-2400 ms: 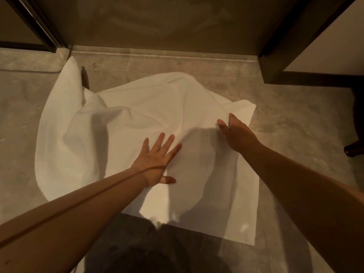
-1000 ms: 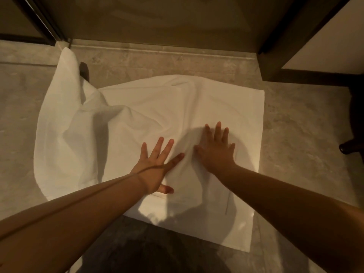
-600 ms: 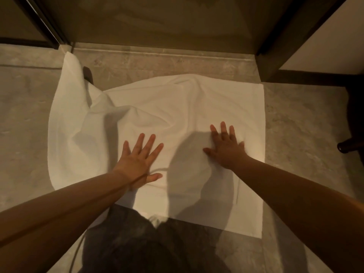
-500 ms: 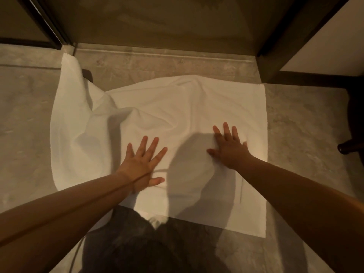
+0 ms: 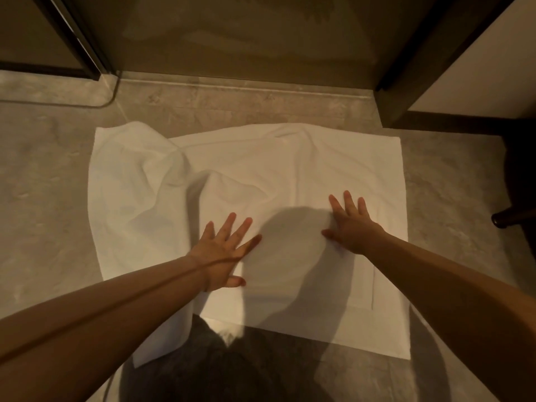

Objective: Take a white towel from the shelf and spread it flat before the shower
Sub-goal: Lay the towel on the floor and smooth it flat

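Observation:
A white towel (image 5: 290, 175) lies on the grey stone floor just in front of the shower's glass door (image 5: 246, 33). Its right half is nearly flat, with a straight right edge. Its left part is rumpled, with raised folds and a flap turned over at the far left corner. My left hand (image 5: 224, 250) presses palm down on the towel near its middle, fingers spread. My right hand (image 5: 349, 224) presses palm down on the flatter right half, fingers spread too. Neither hand grips the cloth.
The shower threshold (image 5: 246, 89) runs across just beyond the towel. A dark door frame (image 5: 406, 68) and a white wall stand at the right. A dark furniture foot (image 5: 504, 220) sits on the floor at the right edge. My dark-clothed knees (image 5: 217, 367) are at the bottom.
The towel's far left corner, which stood up against the shower frame, has dropped and folded down onto the floor. Both hands have slid apart, palms staying flat on the cloth.

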The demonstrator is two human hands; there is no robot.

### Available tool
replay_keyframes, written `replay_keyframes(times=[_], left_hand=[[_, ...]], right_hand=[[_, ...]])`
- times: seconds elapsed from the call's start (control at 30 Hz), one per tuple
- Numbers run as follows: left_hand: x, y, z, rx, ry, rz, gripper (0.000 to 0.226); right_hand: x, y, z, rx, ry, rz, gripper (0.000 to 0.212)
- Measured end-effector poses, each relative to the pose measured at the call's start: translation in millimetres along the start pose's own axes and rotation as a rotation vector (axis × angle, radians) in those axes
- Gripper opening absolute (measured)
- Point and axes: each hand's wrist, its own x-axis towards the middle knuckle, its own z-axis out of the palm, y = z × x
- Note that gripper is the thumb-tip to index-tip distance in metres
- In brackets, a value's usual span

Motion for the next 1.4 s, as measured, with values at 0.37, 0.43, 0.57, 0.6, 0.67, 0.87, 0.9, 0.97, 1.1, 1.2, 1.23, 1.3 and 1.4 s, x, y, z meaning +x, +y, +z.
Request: replay_keyframes(times=[0.37,0.43,0.57,0.6,0.67,0.87,0.9,0.97,1.1,1.2,1.23,1.3,1.4], left_hand=[[-34,-18,1,0.235,0.275,-0.078,0.083],[-43,-23,1,0.274,0.282,-0.112,0.084],[-60,-29,6,0.29,0.255,-0.181,0.083],[-63,-31,8,0.291,0.241,-0.198,0.084],[-68,-34,12,0.286,0.204,-0.233,0.084],[-82,-50,19,0.268,0.025,-0.287,0.087],[-83,-52,19,0.271,-0.004,-0.289,0.088],[-87,-56,20,0.293,-0.041,-0.278,0.089],[-94,-69,21,0.328,-0.09,-0.23,0.093],[-97,-81,20,0.321,-0.135,-0.209,0.096],[-98,-85,19,0.318,-0.149,-0.205,0.097],[-101,-91,18,0.318,-0.176,-0.193,0.094],[-105,-102,12,0.371,-0.205,-0.161,0.089]], right_hand=[[-20,-93,-2,-0.006,0.224,-0.55,0.085],[-28,-115,6,-0.073,0.162,-0.602,0.09],[-36,-142,22,-0.223,0.028,-0.605,0.097],[-36,-146,25,-0.262,0.005,-0.6,0.099],[-37,-150,29,-0.33,-0.01,-0.586,0.102],[-35,-149,31,-0.355,-0.036,-0.574,0.105],[-34,-149,31,-0.35,-0.039,-0.572,0.105],[-34,-147,32,-0.346,-0.043,-0.57,0.105],[-34,-140,32,-0.364,-0.046,-0.565,0.106],[-35,-134,34,-0.367,-0.054,-0.554,0.108],[-35,-132,35,-0.368,-0.059,-0.552,0.109],[-35,-129,35,-0.372,-0.07,-0.556,0.111],[-36,-125,33,-0.387,-0.078,-0.569,0.112]])
